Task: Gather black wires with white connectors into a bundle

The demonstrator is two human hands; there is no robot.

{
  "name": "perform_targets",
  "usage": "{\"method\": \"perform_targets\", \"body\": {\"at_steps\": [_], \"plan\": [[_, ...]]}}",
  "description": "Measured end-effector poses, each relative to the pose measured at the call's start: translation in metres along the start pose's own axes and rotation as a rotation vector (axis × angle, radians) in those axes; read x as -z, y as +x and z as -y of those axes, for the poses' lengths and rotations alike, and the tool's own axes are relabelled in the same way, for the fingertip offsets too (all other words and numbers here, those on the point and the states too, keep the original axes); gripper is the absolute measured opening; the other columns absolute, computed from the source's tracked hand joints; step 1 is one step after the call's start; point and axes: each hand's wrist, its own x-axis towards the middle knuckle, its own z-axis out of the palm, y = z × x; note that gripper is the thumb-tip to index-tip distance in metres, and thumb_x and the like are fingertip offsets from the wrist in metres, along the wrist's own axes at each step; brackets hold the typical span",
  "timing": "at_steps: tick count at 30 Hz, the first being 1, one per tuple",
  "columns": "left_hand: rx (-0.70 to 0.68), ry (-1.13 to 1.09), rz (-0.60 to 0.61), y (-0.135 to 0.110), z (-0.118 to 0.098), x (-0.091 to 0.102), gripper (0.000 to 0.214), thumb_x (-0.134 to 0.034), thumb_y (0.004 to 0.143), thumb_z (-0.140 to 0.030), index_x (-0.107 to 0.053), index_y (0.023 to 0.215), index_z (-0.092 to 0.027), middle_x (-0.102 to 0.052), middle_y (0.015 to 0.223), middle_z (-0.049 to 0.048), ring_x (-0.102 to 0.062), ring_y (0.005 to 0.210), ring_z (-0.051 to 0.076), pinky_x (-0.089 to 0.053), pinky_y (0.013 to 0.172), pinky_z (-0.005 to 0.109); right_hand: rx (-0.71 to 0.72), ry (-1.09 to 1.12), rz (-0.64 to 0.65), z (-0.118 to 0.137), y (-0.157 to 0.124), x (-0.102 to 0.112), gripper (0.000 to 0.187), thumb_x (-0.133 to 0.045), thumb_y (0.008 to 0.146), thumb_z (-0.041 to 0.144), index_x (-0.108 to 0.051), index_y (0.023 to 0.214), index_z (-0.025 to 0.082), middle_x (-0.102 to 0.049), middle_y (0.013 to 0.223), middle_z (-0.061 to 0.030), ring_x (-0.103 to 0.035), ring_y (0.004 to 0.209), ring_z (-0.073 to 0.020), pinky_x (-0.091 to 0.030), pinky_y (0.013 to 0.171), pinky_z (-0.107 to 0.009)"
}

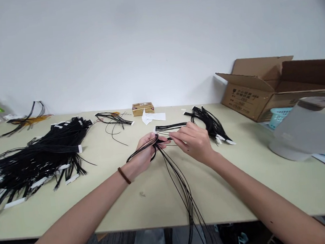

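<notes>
Both hands are working over the pale green tabletop [147,200], roughly dead centre of it. The left hand [148,150], the one with a thin brown band [124,175] on its wrist, is curling its fingers closed around a bundle of thin black wires [183,189], gripping it near the top so the strands are looping out past the knuckles and trailing down toward the near edge of the table and over it. The right hand [194,140] is sitting just beside the left one, almost touching, with its fingertips pinching the same bundle right where the left hand is holding it; the rest of those fingers are only loosely bent. Just beyond the hands a short flat set of black wires with a white connector [170,127] is lying on the table. Left of the hands a big heap of black wire harnesses with white plugs [39,157] is sprawling across the table, and further back on that side there's a small orange and black wire bunch [27,119]. Right of the hands a smaller pile of black wires [210,125] is resting, and past that, on the table's right end, an open brown cardboard box [263,89] and a grey rounded plastic container [307,129]. Along the far edge, a little tan carton [143,108] and some white folded paper [153,117].
</notes>
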Motion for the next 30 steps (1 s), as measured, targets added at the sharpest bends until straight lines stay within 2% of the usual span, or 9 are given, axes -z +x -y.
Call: {"method": "perform_targets", "body": {"at_steps": [3,11,20,30], "plan": [[-0.027,0.002,0.038,0.0011,0.0026,0.0029,0.018,-0.055,0.079,-0.03,-0.062,0.074,-0.014,-0.065,0.084,0.0064,-0.061,0.074,0.014,-0.046,0.07,0.027,-0.022,0.002,0.01,-0.0008,-0.0007,0.0,0.011,-0.054,0.081,0.019,-0.064,0.084,0.022,-0.062,0.066,0.0004,-0.046,0.062,-0.0121,-0.036,0.058,-0.025],[-0.018,0.016,0.04,-0.0004,0.0008,0.0021,0.02,-0.053,0.081,-0.03,-0.061,0.074,-0.014,-0.064,0.083,0.0045,-0.06,0.07,0.012,-0.045,0.071,0.027,-0.038,0.042,-0.005,-0.0012,-0.0008,-0.001,0.009,-0.055,0.08,0.018,-0.063,0.082,0.021,-0.062,0.067,0.0001,-0.045,0.063,-0.012,-0.038,0.059,-0.025],[-0.051,0.022,0.066,0.0042,0.0084,0.0054,0.023,-0.055,0.079,-0.035,-0.061,0.077,-0.013,-0.065,0.084,0.007,-0.061,0.072,0.014,-0.045,0.068,0.027,-0.102,0.13,-0.035,0.0015,0.0002,-0.0036,0.01,-0.053,0.08,0.016,-0.062,0.079,0.021,-0.063,0.067,-0.0003,-0.045,0.061,-0.0119,-0.037,0.058,-0.026],[-0.033,-0.016,0.049,0.0009,0.0041,0.0037,0.02,-0.057,0.078,-0.033,-0.063,0.075,-0.014,-0.065,0.084,0.0057,-0.061,0.072,0.014,-0.045,0.071,0.028,-0.126,0.175,-0.079,0.0038,0.0023,-0.0029,0.01,-0.053,0.08,0.016,-0.061,0.077,0.02,-0.061,0.064,-0.0005,-0.046,0.059,-0.0116,-0.038,0.058,-0.027]]}}
